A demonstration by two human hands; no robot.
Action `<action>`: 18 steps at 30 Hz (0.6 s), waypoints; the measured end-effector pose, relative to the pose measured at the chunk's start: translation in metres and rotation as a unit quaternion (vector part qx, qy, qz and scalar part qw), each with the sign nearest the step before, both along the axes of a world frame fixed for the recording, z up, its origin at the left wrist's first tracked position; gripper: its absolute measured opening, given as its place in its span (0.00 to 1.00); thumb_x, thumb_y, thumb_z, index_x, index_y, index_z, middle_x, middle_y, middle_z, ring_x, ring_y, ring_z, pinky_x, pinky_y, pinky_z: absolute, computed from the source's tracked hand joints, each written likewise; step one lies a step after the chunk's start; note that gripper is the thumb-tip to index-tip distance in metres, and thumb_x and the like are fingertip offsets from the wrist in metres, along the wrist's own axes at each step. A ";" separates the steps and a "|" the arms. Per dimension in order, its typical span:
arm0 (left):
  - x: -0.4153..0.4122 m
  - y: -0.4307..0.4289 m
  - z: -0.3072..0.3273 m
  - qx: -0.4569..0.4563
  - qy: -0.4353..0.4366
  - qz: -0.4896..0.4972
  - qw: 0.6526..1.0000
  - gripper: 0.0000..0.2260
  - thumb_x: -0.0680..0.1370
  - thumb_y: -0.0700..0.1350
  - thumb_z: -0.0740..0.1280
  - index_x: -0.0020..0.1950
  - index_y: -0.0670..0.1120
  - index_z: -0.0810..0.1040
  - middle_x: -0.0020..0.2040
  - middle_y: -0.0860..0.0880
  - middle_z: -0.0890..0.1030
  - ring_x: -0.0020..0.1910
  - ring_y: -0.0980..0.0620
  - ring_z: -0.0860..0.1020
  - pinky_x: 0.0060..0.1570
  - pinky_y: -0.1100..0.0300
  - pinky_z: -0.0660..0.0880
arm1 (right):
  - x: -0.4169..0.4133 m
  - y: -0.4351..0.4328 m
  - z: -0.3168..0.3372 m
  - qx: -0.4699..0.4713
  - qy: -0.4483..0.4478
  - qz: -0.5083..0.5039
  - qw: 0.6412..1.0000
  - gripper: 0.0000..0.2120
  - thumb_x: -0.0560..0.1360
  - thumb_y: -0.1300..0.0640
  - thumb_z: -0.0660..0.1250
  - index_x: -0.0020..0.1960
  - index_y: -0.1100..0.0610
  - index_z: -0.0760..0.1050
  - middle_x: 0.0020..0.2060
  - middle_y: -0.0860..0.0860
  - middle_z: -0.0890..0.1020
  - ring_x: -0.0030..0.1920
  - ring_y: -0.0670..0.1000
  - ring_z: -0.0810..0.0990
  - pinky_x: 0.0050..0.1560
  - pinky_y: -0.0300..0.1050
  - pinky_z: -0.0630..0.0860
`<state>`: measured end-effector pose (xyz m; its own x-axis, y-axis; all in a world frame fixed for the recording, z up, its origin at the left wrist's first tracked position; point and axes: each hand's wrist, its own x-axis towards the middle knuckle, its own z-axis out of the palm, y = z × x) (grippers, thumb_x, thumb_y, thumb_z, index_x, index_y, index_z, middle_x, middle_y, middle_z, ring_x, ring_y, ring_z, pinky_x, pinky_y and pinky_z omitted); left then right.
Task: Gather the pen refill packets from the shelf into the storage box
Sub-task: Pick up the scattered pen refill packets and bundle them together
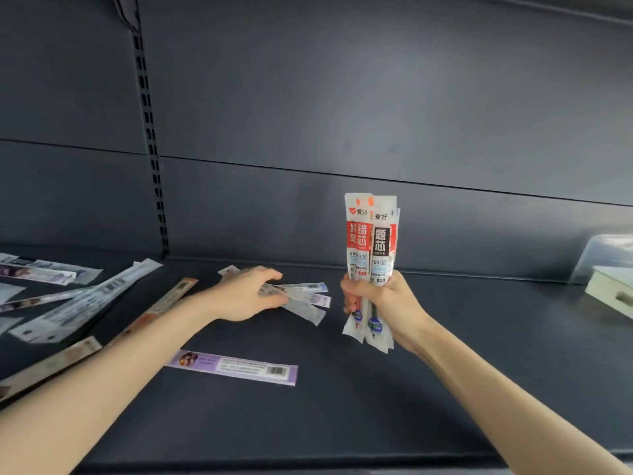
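Note:
My right hand (378, 299) grips an upright bundle of pen refill packets (371, 241), white with red and black labels, above the dark shelf (445, 354). My left hand (245, 293) lies on a small fan of flat packets (305, 298) on the shelf, its fingers curled around their left ends. A purple-labelled packet (236, 367) lies flat in front of my left forearm. Several more packets (78, 306) are scattered at the left end of the shelf. A clear storage box (606, 255) shows at the right edge.
A pale flat box (611, 293) sits on the shelf at the far right below the clear one. A slotted upright (150, 145) runs down the dark back panel. The shelf's front edge (308, 462) runs along the bottom.

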<state>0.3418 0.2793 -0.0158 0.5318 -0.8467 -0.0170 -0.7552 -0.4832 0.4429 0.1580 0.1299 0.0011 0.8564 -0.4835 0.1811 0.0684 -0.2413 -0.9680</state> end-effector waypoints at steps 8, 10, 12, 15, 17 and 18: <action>-0.030 -0.017 0.000 0.060 -0.087 0.079 0.991 0.23 0.76 0.57 0.66 0.69 0.51 0.71 0.62 0.50 0.75 0.64 0.48 0.71 0.62 0.53 0.63 | -0.017 -0.021 -0.007 -0.009 0.020 0.007 1.000 0.09 0.71 0.63 0.72 0.34 0.58 0.75 0.26 0.55 0.75 0.27 0.50 0.74 0.35 0.41 0.78; -0.032 -0.019 0.002 0.056 -0.048 0.088 0.993 0.16 0.75 0.55 0.68 0.61 0.51 0.77 0.55 0.51 0.77 0.57 0.49 0.74 0.57 0.54 0.64 | -0.017 -0.022 -0.008 -0.017 0.023 0.007 1.000 0.10 0.72 0.62 0.72 0.33 0.57 0.74 0.25 0.53 0.75 0.26 0.49 0.75 0.35 0.40 0.78; -0.033 -0.021 0.003 0.052 -0.026 0.084 0.995 0.11 0.75 0.54 0.69 0.52 0.50 0.78 0.50 0.50 0.77 0.49 0.50 0.74 0.50 0.55 0.66 | -0.016 -0.023 -0.010 -0.014 0.021 0.003 1.000 0.13 0.72 0.61 0.72 0.31 0.57 0.73 0.23 0.52 0.75 0.26 0.49 0.75 0.35 0.39 0.78; -0.037 -0.025 0.004 -0.024 -0.042 0.090 0.995 0.08 0.76 0.51 0.68 0.46 0.48 0.74 0.44 0.48 0.78 0.39 0.51 0.75 0.35 0.59 0.67 | -0.017 -0.026 -0.010 0.002 0.007 -0.001 1.000 0.12 0.72 0.60 0.72 0.33 0.58 0.73 0.24 0.51 0.76 0.26 0.48 0.75 0.35 0.40 0.78; -0.046 -0.031 0.013 -0.189 0.000 0.113 0.975 0.08 0.77 0.48 0.67 0.45 0.44 0.74 0.39 0.46 0.81 0.34 0.52 0.77 0.30 0.61 0.69 | -0.019 -0.027 -0.007 0.023 -0.008 -0.011 1.000 0.07 0.72 0.59 0.72 0.38 0.58 0.75 0.28 0.51 0.80 0.27 0.47 0.77 0.35 0.40 0.77; -0.052 -0.034 0.020 -0.275 0.049 0.120 0.953 0.08 0.77 0.47 0.66 0.45 0.42 0.74 0.37 0.46 0.81 0.31 0.52 0.78 0.29 0.62 0.71 | -0.019 -0.027 -0.004 0.043 -0.017 -0.014 0.999 0.05 0.72 0.59 0.73 0.43 0.57 0.76 0.33 0.52 0.82 0.29 0.48 0.79 0.36 0.42 0.78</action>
<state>0.2896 0.2449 0.0047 0.7298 -0.5960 0.3350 -0.5942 -0.3106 0.7419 0.1393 0.1029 -0.0027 0.8365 -0.5218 0.1670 0.0969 -0.1592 -0.9825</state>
